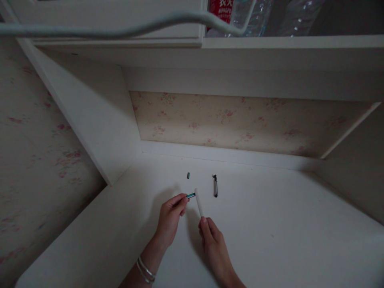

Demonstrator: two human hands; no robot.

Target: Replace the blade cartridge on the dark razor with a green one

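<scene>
Both hands are out over the white tabletop [270, 224], close together, fingers pointing away from the body. The left hand [171, 218] comes in from the bottom, wrist w/ two thin bangles [146, 270] on it, & its fingers are curled and pinched on a small green piece [191, 195] that sticks out to the right of the fingertips. The right hand [213, 242] comes up from the bottom right & pinches the low end of a thin white tube [199, 203]. The tube stands tilted, top end leaning a bit left. The green piece's tip is just beside the top of the tube, maybe touching; can't tell for sure, it's dim. A little way behind the hands, a tiny dark cap [188, 175] lies on the tabletop. To its right lies a thin black stick w/ a clip-like end [215, 186]. Both sit apart from the hands. Up top, a shelf [294, 42] holds clear plastic bottles [258, 16], one w/ a red label.
</scene>
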